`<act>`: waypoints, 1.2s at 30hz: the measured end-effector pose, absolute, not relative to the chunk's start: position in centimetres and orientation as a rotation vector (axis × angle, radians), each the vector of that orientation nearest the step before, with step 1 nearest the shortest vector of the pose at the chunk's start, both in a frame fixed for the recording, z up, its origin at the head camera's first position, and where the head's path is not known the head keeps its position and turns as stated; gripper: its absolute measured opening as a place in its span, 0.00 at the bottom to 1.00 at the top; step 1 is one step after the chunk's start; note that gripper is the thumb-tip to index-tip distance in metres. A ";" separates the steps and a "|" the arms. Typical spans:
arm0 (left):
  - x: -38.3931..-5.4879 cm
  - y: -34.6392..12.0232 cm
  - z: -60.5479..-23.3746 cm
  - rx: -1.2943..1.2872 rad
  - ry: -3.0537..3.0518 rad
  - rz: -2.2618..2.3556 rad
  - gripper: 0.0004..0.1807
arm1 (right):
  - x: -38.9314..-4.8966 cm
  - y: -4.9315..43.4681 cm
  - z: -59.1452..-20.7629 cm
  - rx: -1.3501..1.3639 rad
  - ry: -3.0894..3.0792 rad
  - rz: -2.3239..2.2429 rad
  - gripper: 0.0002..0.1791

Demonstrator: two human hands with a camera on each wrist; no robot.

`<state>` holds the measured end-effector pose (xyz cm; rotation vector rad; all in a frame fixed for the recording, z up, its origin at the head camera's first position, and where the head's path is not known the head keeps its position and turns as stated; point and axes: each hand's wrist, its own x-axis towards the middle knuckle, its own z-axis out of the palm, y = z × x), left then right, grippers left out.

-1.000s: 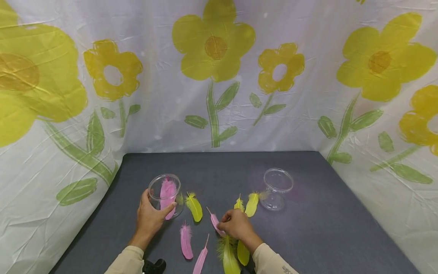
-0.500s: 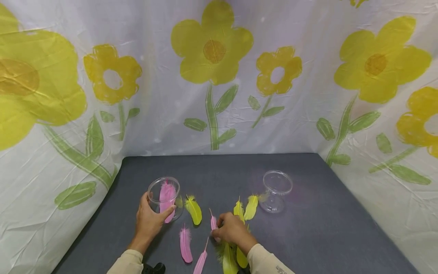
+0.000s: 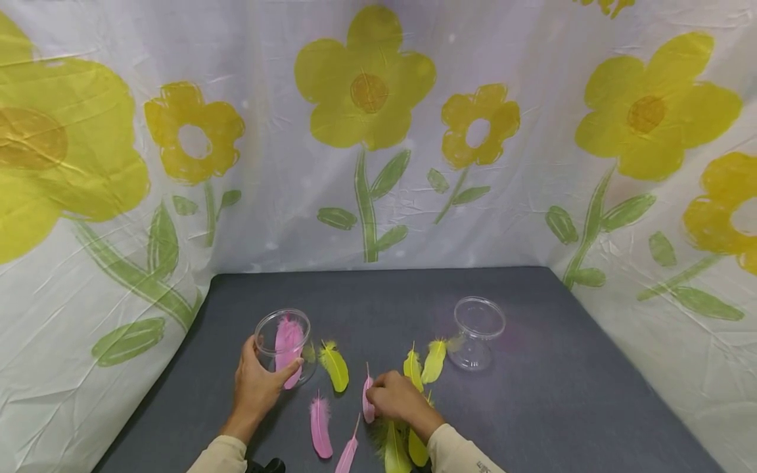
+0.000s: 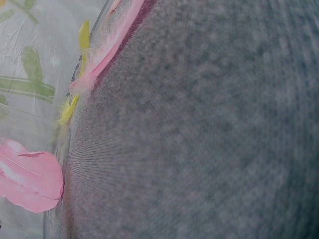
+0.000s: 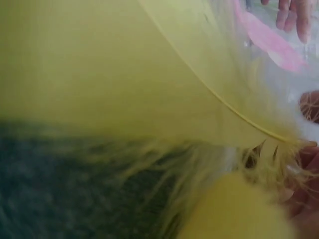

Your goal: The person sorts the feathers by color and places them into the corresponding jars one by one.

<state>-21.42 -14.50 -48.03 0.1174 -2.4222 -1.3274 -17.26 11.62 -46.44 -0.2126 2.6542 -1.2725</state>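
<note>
Head: left hand (image 3: 257, 387) grips a clear cup (image 3: 260, 345), pink feather (image 3: 289, 341) inside. Right hand (image 3: 397, 397) pinches a loose pink feather (image 3: 368, 394) over the dark table (image 3: 591, 387), near some yellow feathers (image 3: 396, 447). Footed cup (image 3: 475, 338) stands well apart, far right.

Left wrist: inside feather shows at left edge; grip not visible.

Right wrist: blurred yellow blocks most; pinch hidden.

The left hand (image 3: 255, 387) curves in a grip; the right hand (image 3: 402, 398) (back upward) has bent fingers (image 3: 378, 389).
</note>
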 end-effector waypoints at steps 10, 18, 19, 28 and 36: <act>-21.5 -14.5 -48.1 0.118 -2.416 -1.320 0.56 | -16.9 11.5 -46.7 -0.281 2.608 -1.207 0.11; -21.4 -14.6 -48.0 0.119 -2.426 -1.314 0.56 | -16.6 11.3 -46.6 -0.373 2.676 -1.061 0.11; -21.4 -14.6 -48.0 0.120 -2.429 -1.315 0.57 | -16.5 11.3 -46.6 -0.392 2.684 -1.052 0.11; -21.3 -14.5 -47.9 0.138 -2.445 -1.332 0.56 | -16.3 11.2 -46.7 -0.502 2.714 -0.970 0.13; -21.2 -14.5 -47.7 0.141 -2.452 -1.346 0.57 | -16.3 11.3 -46.7 -0.587 2.709 -0.942 0.13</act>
